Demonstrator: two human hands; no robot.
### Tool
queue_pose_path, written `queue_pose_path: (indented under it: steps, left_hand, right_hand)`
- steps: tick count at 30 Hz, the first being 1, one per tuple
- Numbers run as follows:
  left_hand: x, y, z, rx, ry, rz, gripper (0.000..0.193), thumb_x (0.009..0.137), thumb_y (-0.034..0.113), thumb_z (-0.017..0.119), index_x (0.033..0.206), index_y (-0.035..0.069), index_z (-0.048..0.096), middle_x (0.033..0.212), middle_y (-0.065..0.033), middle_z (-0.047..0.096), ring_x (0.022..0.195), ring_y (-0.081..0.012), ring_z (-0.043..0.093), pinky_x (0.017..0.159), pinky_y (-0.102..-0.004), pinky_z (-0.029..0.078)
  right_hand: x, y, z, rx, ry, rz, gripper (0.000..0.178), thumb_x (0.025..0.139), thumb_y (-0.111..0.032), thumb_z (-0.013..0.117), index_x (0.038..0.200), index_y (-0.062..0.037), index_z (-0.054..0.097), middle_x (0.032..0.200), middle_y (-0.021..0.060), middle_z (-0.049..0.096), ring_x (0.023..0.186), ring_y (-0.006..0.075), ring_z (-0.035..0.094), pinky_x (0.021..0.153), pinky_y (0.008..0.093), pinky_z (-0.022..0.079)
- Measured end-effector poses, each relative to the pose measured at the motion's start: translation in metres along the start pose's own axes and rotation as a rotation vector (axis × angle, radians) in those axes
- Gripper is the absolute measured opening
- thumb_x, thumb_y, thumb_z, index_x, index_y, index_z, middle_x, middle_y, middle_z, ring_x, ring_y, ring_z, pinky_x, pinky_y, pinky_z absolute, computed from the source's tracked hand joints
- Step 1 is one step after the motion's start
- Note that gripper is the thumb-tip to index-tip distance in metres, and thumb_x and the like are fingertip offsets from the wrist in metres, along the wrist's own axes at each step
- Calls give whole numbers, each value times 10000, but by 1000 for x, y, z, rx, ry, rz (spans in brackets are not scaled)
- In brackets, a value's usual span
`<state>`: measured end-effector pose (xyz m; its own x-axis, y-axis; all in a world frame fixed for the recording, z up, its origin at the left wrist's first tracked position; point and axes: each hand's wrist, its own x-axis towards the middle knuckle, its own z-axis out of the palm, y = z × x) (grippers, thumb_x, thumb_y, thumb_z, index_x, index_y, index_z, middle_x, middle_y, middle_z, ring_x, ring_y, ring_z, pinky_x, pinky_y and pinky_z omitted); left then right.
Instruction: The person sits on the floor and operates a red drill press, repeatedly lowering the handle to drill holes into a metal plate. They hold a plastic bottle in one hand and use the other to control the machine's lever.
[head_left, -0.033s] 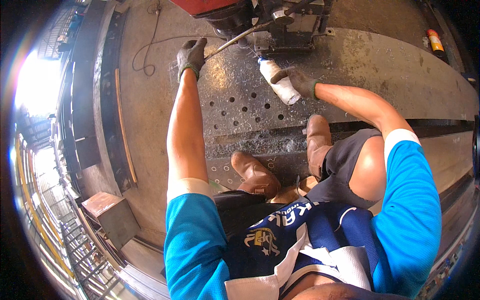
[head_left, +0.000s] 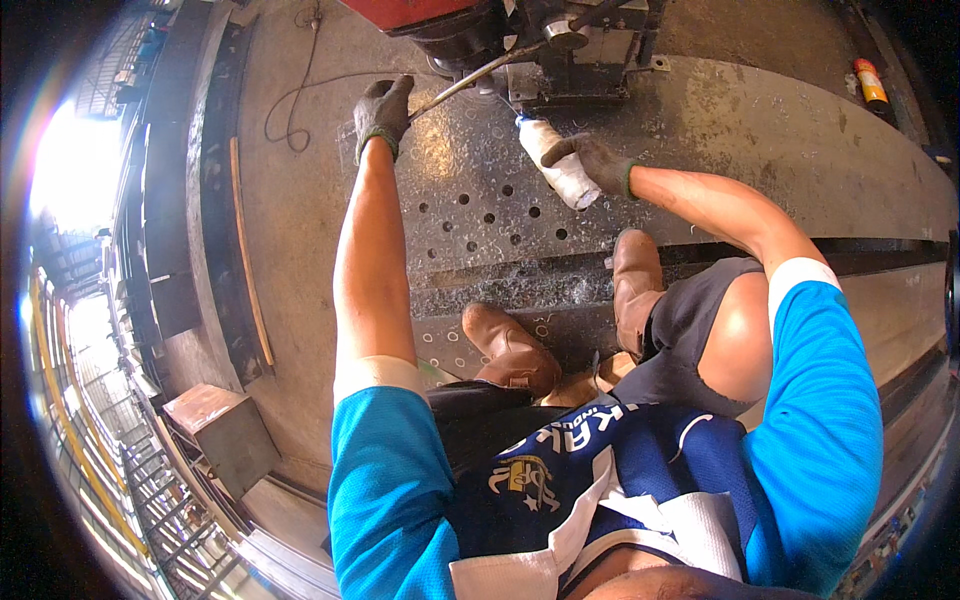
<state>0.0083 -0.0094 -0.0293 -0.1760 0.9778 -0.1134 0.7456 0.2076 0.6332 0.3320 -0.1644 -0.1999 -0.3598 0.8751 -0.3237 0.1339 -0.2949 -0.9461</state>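
Observation:
My left hand (head_left: 381, 112), in a dark grey glove, is closed around the outer end of a metal feed lever (head_left: 462, 86). That lever slopes up to a drilling machine (head_left: 580, 72) with a dark body and a red part. In my right hand (head_left: 597, 163), gloved the same way, a white squeeze bottle (head_left: 541, 142) is tilted, its blue nozzle end pointing at the machine's drill. Below the drill lies a metal plate (head_left: 455, 165) with several round holes, sprinkled with shiny metal chips. The fingers of the left hand are partly hidden.
My brown boots (head_left: 508, 350) stand close to the holed plate, beside a dark slot heaped with chips. A cable (head_left: 290, 110) loops on the floor at the left, near a long wooden strip (head_left: 250, 250). A metal box (head_left: 228, 440) sits lower left; an orange-yellow can (head_left: 870, 82) lies far right.

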Motion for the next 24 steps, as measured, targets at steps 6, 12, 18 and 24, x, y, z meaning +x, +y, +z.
queue_pose_path:
  steps: [6,12,18,24]
  left_hand:
    - [-4,7,-2,-2,-8,8,548,907,503,704,1200,42,743,964,-126,756,800,-204,706,724,-366,536]
    - [-13,21,-5,-66,-10,-20,559,861,506,711,1146,29,772,986,-171,778,852,-286,743,797,-407,558]
    - [-14,21,-4,-24,13,14,572,862,505,707,1163,21,763,1113,-213,763,1040,-340,734,921,-413,539]
    - [-13,20,-2,-19,0,-16,585,861,506,709,1184,21,755,1150,-221,754,1096,-356,719,959,-415,527]
  right_hand:
    - [-2,-2,-3,-38,8,-59,327,987,-119,505,1071,-139,820,1062,47,745,954,163,648,932,345,516]
    - [-3,-21,-1,-56,-23,-102,357,1094,-253,470,1110,-78,781,1088,82,730,931,147,683,916,315,564]
    - [-9,-25,-3,300,-94,190,239,1013,-208,568,1071,-95,770,1006,76,734,922,167,679,863,362,563]
    - [35,52,-7,-213,130,-81,261,1022,-180,542,1091,-79,772,1062,102,734,909,195,697,871,349,570]
